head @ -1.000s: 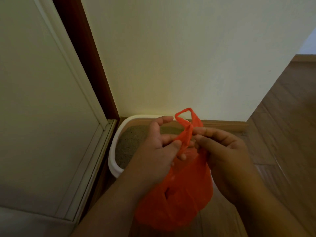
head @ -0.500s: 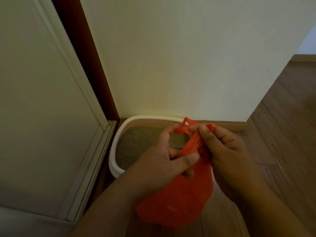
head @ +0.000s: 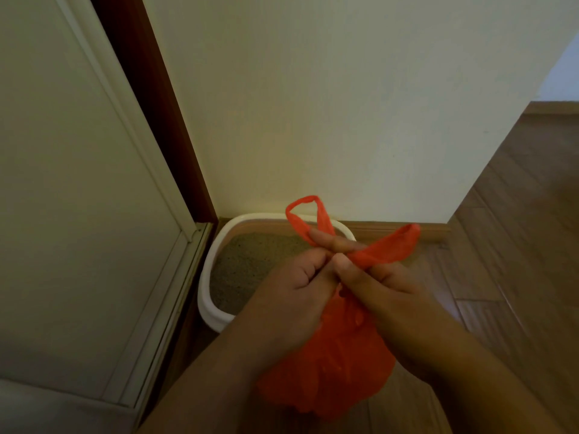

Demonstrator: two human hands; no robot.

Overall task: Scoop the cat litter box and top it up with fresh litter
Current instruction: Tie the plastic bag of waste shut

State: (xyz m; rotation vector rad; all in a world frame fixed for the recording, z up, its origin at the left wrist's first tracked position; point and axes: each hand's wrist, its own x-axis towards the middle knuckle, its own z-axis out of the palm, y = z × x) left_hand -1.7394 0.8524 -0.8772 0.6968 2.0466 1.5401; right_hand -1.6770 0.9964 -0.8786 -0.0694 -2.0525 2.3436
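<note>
An orange plastic bag (head: 329,364) is held in mid-air above the wooden floor (head: 517,245), in front of the litter box (head: 216,311), and its bulging body hangs below the two hands. The left hand (head: 291,296) is curled, and its grip is pinched on the gathered neck of the bag, with the thumb and fingertips pressed together on the orange plastic. The right hand (head: 385,292) is crossed just beside it, touching it, and its grip is pinched on the twisted handles. One handle loop (head: 305,211) is seen standing up above the fingers, and a second handle (head: 391,245) is stretched out to the right of them. The white litter box is set on the floor in the corner, against the pale wall (head: 344,104) and beside a door frame (head: 156,104), and its near part is hidden by the left forearm. Greyish litter (head: 250,261) is seen lying inside the box.
</note>
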